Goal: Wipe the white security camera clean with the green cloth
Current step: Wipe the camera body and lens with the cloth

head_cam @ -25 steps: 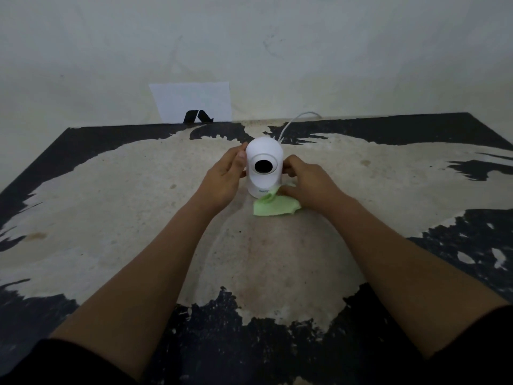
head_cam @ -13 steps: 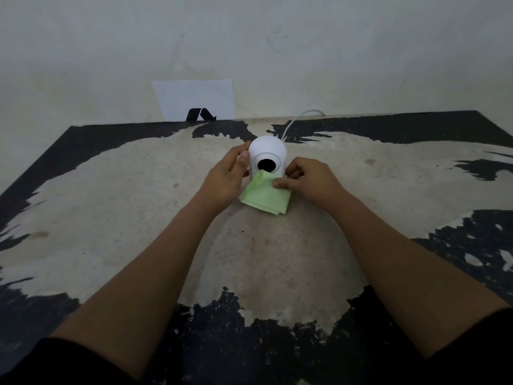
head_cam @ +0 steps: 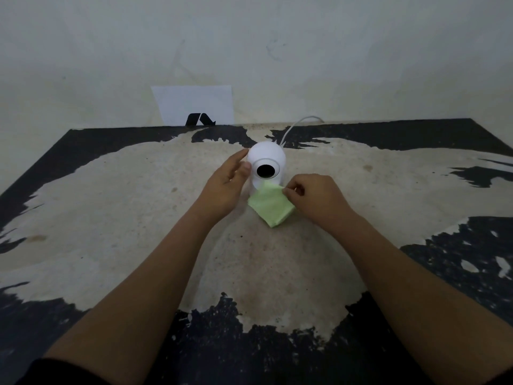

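The white security camera point(head_cam: 270, 157) stands upright in the middle of the table, its round black lens facing me. My left hand point(head_cam: 223, 187) rests against its left side, thumb by the lens ring and fingers curved round the back. A folded green cloth point(head_cam: 269, 208) lies in front of the camera base, its upper corner raised against the base. My right hand point(head_cam: 313, 201) pinches that cloth's right edge between thumb and fingers, just right of the camera.
A worn table point(head_cam: 138, 218), black paint peeled to a pale surface, stretches all round. A white cable point(head_cam: 294, 127) runs from behind the camera to the wall. A white sheet of paper point(head_cam: 194, 105) with black marks leans on the wall.
The right hand with the cloth has come down and to the right, off the camera's front. The lens is fully uncovered now. The left hand stays on the camera's side.
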The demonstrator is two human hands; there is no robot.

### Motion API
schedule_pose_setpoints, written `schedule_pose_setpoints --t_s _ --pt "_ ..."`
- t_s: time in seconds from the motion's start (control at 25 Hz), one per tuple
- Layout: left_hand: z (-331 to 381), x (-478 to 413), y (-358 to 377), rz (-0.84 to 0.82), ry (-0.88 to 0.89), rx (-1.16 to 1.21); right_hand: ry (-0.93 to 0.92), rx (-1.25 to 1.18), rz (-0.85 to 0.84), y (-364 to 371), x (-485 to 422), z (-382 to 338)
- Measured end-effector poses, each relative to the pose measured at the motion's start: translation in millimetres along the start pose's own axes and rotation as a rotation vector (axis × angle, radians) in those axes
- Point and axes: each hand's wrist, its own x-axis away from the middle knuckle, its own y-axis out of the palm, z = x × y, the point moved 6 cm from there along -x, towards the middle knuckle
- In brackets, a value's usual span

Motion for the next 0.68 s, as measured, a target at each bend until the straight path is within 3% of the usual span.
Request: schedule_pose_setpoints --t_s 0.12,0.28,0.4,0.56,0.68 --pt "4 16 -8 0.124 0.010 -0.066 -0.150 -0.147 0.024 -21 10 -24" --pt "23 35 -1 -0.009 0.120 -0.232 -0.207 -0.246 -0.007 -33 4 -41" --pt "29 24 -6 0.083 0.141 -0.257 -0.233 -0.266 -0.003 -38 -3 -48" --pt "26 5 -12 0.173 0.079 -0.105 -0.118 -0.373 0.154 -41 -25 -41" --pt "23 -2 -12 0.196 0.029 -0.069 -0.021 -0.498 0.115 -26 -39 -30"
